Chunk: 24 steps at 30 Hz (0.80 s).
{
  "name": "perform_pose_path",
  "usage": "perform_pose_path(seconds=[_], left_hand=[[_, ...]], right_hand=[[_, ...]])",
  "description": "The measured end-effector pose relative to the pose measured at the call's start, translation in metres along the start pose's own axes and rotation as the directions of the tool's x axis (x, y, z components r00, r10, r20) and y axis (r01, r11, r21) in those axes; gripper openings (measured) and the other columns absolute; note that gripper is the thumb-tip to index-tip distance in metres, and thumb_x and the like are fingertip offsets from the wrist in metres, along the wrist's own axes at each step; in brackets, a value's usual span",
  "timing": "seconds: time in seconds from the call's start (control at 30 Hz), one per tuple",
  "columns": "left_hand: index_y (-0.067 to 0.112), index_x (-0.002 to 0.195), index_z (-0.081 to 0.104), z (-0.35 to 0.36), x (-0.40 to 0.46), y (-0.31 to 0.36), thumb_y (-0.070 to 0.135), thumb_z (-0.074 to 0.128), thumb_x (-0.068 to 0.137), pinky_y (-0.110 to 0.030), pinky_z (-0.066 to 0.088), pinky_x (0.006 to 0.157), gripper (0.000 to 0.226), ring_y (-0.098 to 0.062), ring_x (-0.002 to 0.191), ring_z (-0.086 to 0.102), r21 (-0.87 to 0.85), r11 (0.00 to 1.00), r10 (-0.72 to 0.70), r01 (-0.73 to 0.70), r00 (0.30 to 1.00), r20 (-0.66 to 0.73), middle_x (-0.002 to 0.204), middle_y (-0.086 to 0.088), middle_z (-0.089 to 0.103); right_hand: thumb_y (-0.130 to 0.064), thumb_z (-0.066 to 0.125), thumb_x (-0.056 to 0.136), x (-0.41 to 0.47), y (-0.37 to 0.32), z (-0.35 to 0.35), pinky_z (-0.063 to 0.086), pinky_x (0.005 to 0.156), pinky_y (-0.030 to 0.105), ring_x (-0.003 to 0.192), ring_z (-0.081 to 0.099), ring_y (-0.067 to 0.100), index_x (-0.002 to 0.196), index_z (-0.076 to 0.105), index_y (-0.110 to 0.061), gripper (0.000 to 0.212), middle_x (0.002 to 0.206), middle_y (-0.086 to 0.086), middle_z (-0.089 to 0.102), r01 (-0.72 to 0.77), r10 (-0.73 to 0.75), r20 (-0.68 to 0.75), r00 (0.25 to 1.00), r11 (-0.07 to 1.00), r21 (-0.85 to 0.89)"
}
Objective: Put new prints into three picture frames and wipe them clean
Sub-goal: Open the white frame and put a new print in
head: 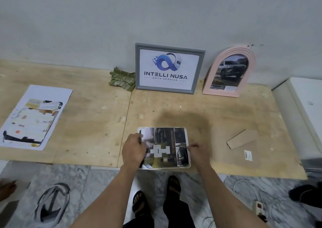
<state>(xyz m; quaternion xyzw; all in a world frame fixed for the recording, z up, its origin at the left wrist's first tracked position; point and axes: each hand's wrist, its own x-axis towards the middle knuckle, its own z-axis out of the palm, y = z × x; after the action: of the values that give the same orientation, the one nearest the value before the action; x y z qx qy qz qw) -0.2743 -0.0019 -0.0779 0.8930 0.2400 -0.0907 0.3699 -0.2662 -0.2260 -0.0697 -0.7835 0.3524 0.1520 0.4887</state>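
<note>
A white-rimmed picture frame (181, 166) lies flat near the front edge of the plywood table (87, 123), with a dark collage print (165, 140) on it. My left hand (133, 149) rests on the print's left side, fingers curled over its left edge. At the frame's right edge my right hand (196, 149) pinches the print with curled fingers. A grey frame (169, 68) with a logo print and a pink arched frame (229, 71) with a car print lean against the wall. A folded green cloth (122, 78) lies left of the grey frame.
A stack of loose prints (34, 118) lies at the table's left. A brown cardboard backing with a stand (241, 140) lies at the right, near a white box (306, 109). On the marble floor are my sandalled feet, a power strip (257, 207) and cable, and a headset (52, 201).
</note>
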Motion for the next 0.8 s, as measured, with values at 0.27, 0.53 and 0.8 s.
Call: perform_pose_path(seconds=[0.27,0.53,0.8], left_hand=[[0.010,0.094,0.070,0.040,-0.011,0.070,0.009,0.059,0.089,-0.034,0.049,0.073,0.013,-0.026,0.087,0.063,-0.061,0.980,0.194,-0.188,0.975,0.108,0.093,-0.003,0.069],[0.005,0.107,0.068,0.137,-0.037,0.172,0.015,0.061,0.085,-0.034,0.047,0.090,0.025,-0.032,0.110,0.062,0.061,0.987,0.114,-0.151,0.907,0.406,0.113,-0.013,0.068],[0.005,0.104,0.070,0.191,-0.058,0.209,0.019,0.056,0.090,-0.026,0.043,0.074,0.024,-0.034,0.105,0.065,0.197,0.980,-0.068,-0.005,0.929,0.365,0.109,-0.014,0.072]], right_hand=[[-0.015,0.051,0.091,0.019,0.019,-0.038,0.043,0.074,0.032,0.079,0.054,0.019,0.087,0.057,-0.014,0.007,0.085,0.003,0.059,-0.032,0.032,-0.029,0.999,0.999,-0.021],[-0.008,0.055,0.084,0.072,0.042,-0.167,0.038,0.063,0.030,0.086,0.054,0.029,0.087,0.063,-0.012,0.009,0.092,0.009,0.060,-0.064,0.034,-0.250,0.968,0.992,-0.109],[-0.017,0.053,0.090,0.114,0.083,-0.227,0.046,0.076,0.039,0.100,0.056,0.035,0.113,0.055,-0.006,0.026,0.113,0.015,0.060,-0.132,0.083,-0.195,0.977,0.957,-0.257]])
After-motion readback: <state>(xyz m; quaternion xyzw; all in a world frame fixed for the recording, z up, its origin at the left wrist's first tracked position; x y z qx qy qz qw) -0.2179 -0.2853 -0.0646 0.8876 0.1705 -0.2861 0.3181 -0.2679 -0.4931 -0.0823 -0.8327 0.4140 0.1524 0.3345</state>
